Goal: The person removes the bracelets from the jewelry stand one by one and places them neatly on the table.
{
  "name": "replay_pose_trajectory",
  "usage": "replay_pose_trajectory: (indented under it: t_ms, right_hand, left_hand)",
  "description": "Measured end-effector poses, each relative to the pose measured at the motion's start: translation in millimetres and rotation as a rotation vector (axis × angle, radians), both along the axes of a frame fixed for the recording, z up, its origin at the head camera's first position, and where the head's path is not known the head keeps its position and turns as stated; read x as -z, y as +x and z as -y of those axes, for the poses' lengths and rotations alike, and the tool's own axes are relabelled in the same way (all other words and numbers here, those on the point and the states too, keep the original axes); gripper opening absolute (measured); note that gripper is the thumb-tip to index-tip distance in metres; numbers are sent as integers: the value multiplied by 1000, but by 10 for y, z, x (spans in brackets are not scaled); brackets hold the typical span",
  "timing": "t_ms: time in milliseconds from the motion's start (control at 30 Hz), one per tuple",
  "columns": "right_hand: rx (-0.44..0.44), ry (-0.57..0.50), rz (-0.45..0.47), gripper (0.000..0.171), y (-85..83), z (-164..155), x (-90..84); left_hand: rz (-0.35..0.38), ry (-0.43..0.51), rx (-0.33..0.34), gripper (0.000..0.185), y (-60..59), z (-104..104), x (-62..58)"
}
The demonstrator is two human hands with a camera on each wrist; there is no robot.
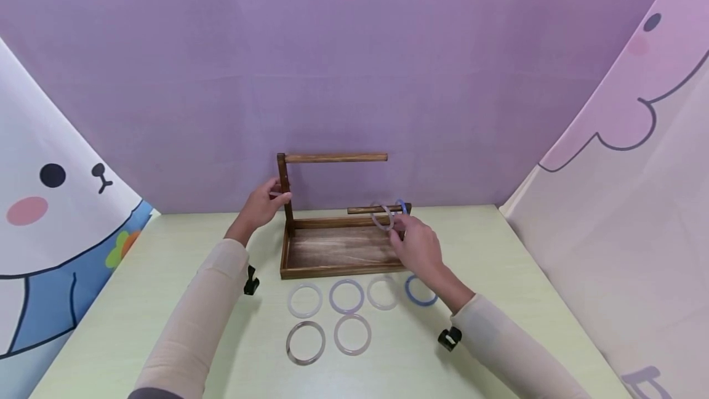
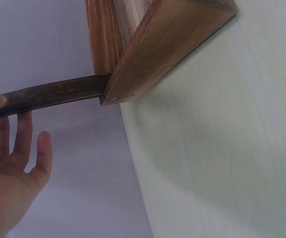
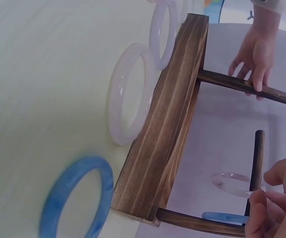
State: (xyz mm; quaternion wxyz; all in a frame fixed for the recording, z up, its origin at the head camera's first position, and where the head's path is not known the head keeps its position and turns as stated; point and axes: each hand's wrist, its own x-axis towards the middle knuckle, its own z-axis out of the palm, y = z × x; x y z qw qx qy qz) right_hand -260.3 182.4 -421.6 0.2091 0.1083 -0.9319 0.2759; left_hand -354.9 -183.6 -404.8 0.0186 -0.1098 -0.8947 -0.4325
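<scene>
Head view first: your left hand (image 1: pixel 260 205) wraps its fingers around the upright post of the wooden stand (image 1: pixel 338 251), steadying it, while your right hand (image 1: pixel 418 245) pinches a clear bangle (image 1: pixel 382 217) at the tip of the stand's lower rod (image 1: pixel 376 209). A blue bangle (image 1: pixel 402 205) already hangs on that rod just beyond your right fingers. The upper rod (image 1: pixel 335 157) stretches out bare above both hands. On the green tabletop (image 1: pixel 498 276), nearer to you than the stand, six more bangles lie flat: a row of four between your forearms, ending with a second blue bangle (image 1: pixel 419 291) under your right wrist, and two more closer to you.

Left wrist view: your left hand (image 2: pixel 9 173) shows with the fingers fairly straight and spread, reaching up against the dark post (image 2: pixel 48 96) where it meets the corner of the stand's base; the grip itself lies out of the picture.

Right wrist view: your right hand (image 3: pixel 276 203) curls its fingertips beside the short rod (image 3: pixel 256 158), with the clear bangle (image 3: pixel 232 182) threaded at the rod and the blue one (image 3: pixel 224 216) just below your fingers. Across the stand, your left hand (image 3: pixel 254 57) grips the post. On the tabletop beside the stand's base lie the loose blue bangle (image 3: pixel 76 198) and a pale pink bangle (image 3: pixel 130 91).
</scene>
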Motion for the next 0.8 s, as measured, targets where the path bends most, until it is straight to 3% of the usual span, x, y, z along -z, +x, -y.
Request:
replay_pose_trajectory:
  t_ms: [300,800]
  right_hand:
    - [58,9,-10,25,-30,24,-45]
    - [72,-22,4,21,-57,97,-7]
  left_hand:
    - [-11,0,1,45,20,-9,-18]
    - [-2,-1,0,47,34,-6,-27]
